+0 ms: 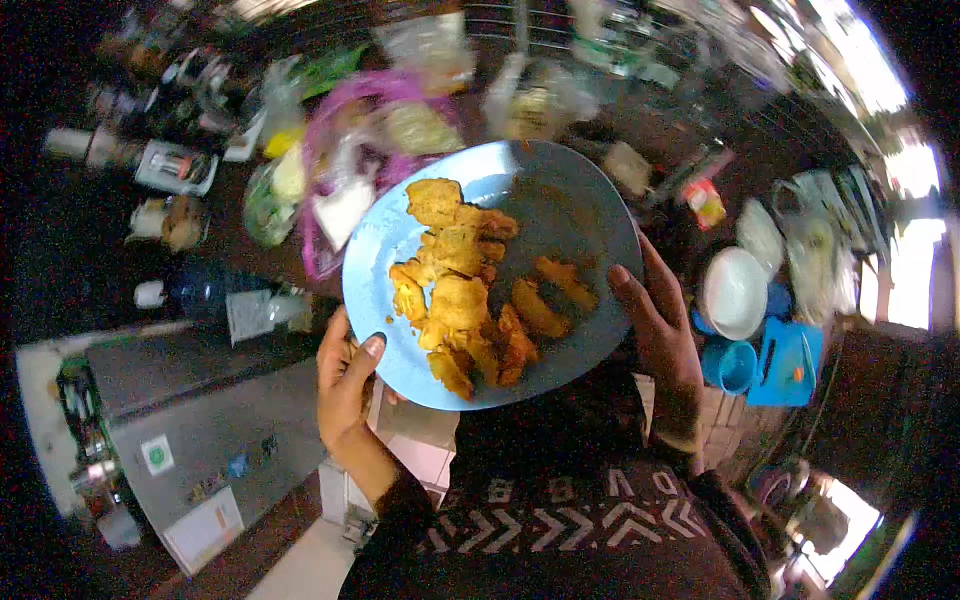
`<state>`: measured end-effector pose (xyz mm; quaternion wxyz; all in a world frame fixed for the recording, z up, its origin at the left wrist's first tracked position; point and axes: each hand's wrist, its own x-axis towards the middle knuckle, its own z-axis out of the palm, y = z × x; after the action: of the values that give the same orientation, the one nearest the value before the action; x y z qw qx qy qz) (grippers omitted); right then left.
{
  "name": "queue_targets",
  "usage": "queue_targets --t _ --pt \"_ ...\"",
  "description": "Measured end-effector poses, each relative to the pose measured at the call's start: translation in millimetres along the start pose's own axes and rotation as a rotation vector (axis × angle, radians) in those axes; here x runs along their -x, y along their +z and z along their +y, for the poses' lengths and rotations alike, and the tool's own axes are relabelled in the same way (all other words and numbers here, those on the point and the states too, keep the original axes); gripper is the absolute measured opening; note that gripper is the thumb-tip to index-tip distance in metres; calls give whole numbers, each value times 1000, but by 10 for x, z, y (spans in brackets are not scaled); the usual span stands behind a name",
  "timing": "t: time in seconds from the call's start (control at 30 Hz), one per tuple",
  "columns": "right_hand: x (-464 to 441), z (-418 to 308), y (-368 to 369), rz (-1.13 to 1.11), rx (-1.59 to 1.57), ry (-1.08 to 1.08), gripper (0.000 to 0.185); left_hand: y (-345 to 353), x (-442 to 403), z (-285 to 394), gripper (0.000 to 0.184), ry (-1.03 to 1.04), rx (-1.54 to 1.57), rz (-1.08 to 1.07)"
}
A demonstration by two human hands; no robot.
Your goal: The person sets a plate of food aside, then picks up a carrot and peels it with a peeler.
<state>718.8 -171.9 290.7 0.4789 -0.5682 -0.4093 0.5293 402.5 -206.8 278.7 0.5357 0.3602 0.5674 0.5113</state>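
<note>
A round light-blue plate (400, 365) is held up in front of the body, its right part in shadow. Golden-brown fried pieces of food (460, 300) lie on it, mostly on the left half and middle. My left hand (350, 375) grips the lower left rim, thumb on top and fingers underneath. At the right rim is my right hand (665, 330), its thumb on the plate's edge and some fingers partly hidden behind it.
Behind the plate are a pink plastic bag (312, 215) and clear bags (540, 100) of food. To the right are a white bowl (735, 292), a blue cup (730, 366) and a blue cutting board (785, 365). A grey refrigerator (230, 440) stands lower left.
</note>
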Motion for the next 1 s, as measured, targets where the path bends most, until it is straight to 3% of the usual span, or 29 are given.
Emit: queue_targets --t 0.1,0.17,0.3,0.33,0.37,0.43,0.47,0.53,0.6,0.63,0.7,0.8,0.93,1.0 --pt "482 251 -283 161 -106 -14 59 155 176 -41 43 -6 -75 -128" --pt "562 299 -539 269 -248 4 58 335 186 -173 43 82 -87 -24" --pt "724 477 -1132 485 -407 -106 56 761 68 22 56 210 -103 -334" --pt "797 597 -1361 410 393 -353 54 847 81 145 59 135 18 -483" --pt "872 718 -1591 594 1148 -649 53 871 16 119 58 174 2 -478" --pt "870 570 -1750 718 -379 -319 48 943 -84 19 55 182 28 -461" --pt "943 479 -1801 731 -377 -324 48 947 -91 56 53 216 -25 -409" --pt "1112 422 -1925 972 -214 -301 44 813 -174 -25 48 242 -37 -353" --pt "1313 808 -2354 986 -148 -337 42 720 -213 -53 40 308 -62 -312" --pt "1403 1074 -2575 981 -88 -362 40 654 -225 -77 36 240 -18 -182" --pt "1593 1509 -2948 1145 88 -348 37 592 -316 -113 33 272 52 -164" --pt "1685 2172 -3309 1268 -7 -316 53 422 -386 -125 27 366 29 -43" --pt "1807 3465 -4037 1409 127 -261 43 294 -386 -109 23 352 24 130" --pt "1638 3372 -3865 1479 -56 -321 45 303 -367 -127 22 378 -75 220"
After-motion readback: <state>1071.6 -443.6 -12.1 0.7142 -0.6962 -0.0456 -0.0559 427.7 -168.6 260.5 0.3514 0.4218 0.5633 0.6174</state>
